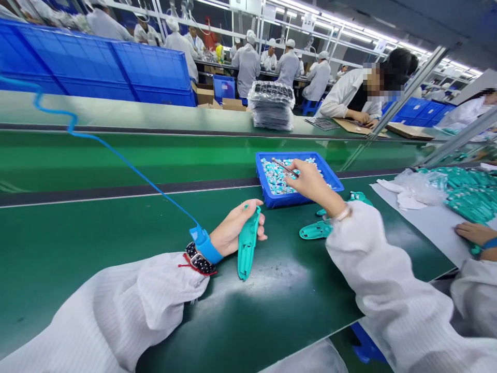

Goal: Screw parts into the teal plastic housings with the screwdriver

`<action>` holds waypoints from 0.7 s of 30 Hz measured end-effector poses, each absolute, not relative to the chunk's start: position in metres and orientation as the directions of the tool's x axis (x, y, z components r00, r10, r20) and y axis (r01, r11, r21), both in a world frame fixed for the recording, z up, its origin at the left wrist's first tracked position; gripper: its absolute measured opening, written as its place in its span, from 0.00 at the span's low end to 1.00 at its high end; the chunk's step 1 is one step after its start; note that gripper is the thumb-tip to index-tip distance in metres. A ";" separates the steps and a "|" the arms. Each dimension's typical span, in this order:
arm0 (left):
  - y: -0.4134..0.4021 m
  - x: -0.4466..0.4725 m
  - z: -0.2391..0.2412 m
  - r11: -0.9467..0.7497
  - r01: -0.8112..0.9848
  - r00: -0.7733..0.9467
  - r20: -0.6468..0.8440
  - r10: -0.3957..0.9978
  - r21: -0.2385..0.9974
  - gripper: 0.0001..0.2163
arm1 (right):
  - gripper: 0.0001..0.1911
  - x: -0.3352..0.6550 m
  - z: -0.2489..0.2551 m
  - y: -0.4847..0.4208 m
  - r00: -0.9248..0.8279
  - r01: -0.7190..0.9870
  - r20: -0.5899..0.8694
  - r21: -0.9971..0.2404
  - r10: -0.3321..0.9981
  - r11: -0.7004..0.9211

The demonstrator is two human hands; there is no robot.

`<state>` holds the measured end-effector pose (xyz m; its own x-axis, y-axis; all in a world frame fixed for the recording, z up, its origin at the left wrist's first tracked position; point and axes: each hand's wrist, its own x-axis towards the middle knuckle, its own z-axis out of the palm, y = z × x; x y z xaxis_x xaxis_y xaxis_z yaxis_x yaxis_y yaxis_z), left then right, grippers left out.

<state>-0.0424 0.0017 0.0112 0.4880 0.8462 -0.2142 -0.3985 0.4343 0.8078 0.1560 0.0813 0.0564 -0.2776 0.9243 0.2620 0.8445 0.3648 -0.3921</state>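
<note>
My left hand [236, 229] lies palm up on the green bench mat [272, 321], its fingers curled around a long teal plastic housing [247, 243] that points down toward me. My right hand [306, 181] pinches a pair of metal tweezers [285, 167], whose tips reach over a blue plastic tray [298, 199] heaped with small white and light-blue parts [279, 176]. Just below my right wrist, two more teal plastic pieces [315, 230] lie on the mat. A blue antistatic wrist strap [205, 246] circles my left wrist.
A coiled blue cord [116, 150] runs from the strap to the far left. To the right, a co-worker's hand [476, 233] rests beside teal parts [471, 197] on a white sheet. A plastic-wrapped stack of trays [272, 105] stands on the far bench, with a seated co-worker [349, 93] and blue crates [116, 65] beyond.
</note>
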 end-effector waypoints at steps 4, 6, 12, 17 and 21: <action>-0.017 -0.041 0.023 0.267 -0.131 0.650 -0.120 0.751 0.955 0.25 | 0.13 0.162 0.076 0.010 -0.492 0.635 0.104 -0.637 0.864 0.438; -0.027 -0.040 0.030 0.206 0.025 0.699 -0.164 0.696 0.978 0.29 | 0.15 0.161 0.076 -0.021 -0.583 0.487 0.007 -0.797 0.813 0.357; -0.043 -0.036 0.049 0.164 0.177 0.771 -0.240 0.590 0.970 0.33 | 0.10 0.153 0.064 -0.060 -0.538 0.216 -0.222 -0.969 0.813 -0.121; -0.044 -0.035 0.049 0.211 0.249 0.812 -0.322 0.486 0.945 0.34 | 0.08 0.155 0.060 -0.064 -0.575 0.196 -0.250 -0.967 0.779 -0.165; -0.047 -0.034 0.040 0.338 0.242 0.853 -0.366 0.373 0.909 0.35 | 0.10 0.157 0.060 -0.069 -0.599 0.323 -0.161 -0.945 0.784 0.052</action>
<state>-0.0344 -0.0466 0.0405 0.8525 0.3735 -0.3656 0.2419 0.3381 0.9095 0.1571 -0.0691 0.0600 -0.5989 0.7844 -0.1612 0.3228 0.0522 -0.9450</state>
